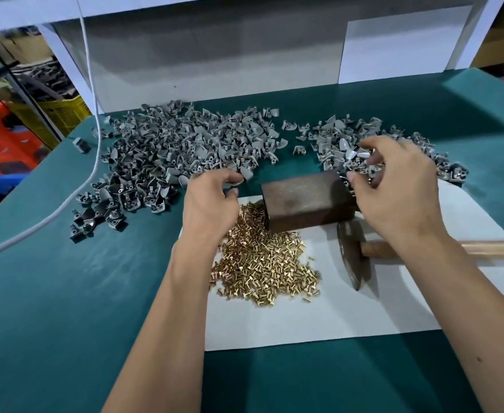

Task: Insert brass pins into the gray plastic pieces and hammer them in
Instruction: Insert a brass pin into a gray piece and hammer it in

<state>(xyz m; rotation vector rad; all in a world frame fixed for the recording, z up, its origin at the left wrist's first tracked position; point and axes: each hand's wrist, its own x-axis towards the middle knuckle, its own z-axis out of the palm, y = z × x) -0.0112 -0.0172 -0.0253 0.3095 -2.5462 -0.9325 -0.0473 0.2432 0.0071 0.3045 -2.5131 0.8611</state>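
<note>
Your left hand [212, 201] pinches one gray piece [246, 173] at the near edge of the big gray pile [182, 150], fingers curled round it. Your right hand [393, 186] hovers over the smaller far-right pile [361, 144], fingers spread and loosely bent; it seems to hold nothing, though its blur makes that uncertain. The brass pins [262, 263] lie heaped on the white sheet [364, 308], just near of the brown block [307, 201]. The hammer [355, 251] rests to the right of the pins, handle running off right.

Watch your forearms: your left wrist passes right over the pin heap, and a careless drag would scatter pins onto the green table [66, 293]. Mixing the two gray piles would cost you sorting time, if the right one holds finished pieces.
</note>
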